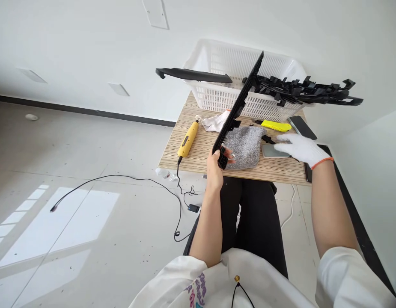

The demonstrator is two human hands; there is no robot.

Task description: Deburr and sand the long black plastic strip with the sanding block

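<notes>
My bare left hand [216, 164] is wrapped round the lower end of a long black plastic trim piece [238, 105], which slants up and away over the table. Beneath it lies a grey knitted cloth [245, 147]. My right hand [300, 149] wears a white glove with an orange cuff. Its fingers are stretched out and point left, above a grey flat phone-like slab [275, 151] and close to a small black object [267, 139]. Whether the fingertips touch either one I cannot tell.
A white plastic basket [213, 96] at the back holds several black trim parts [300, 90] jutting out. On the wooden table [172, 149] lie a yellow corded tool [188, 139], a white glove [215, 122], a yellow-handled cutter [276, 125] and a dark phone [302, 127]. A black cable [130, 176] trails across the floor.
</notes>
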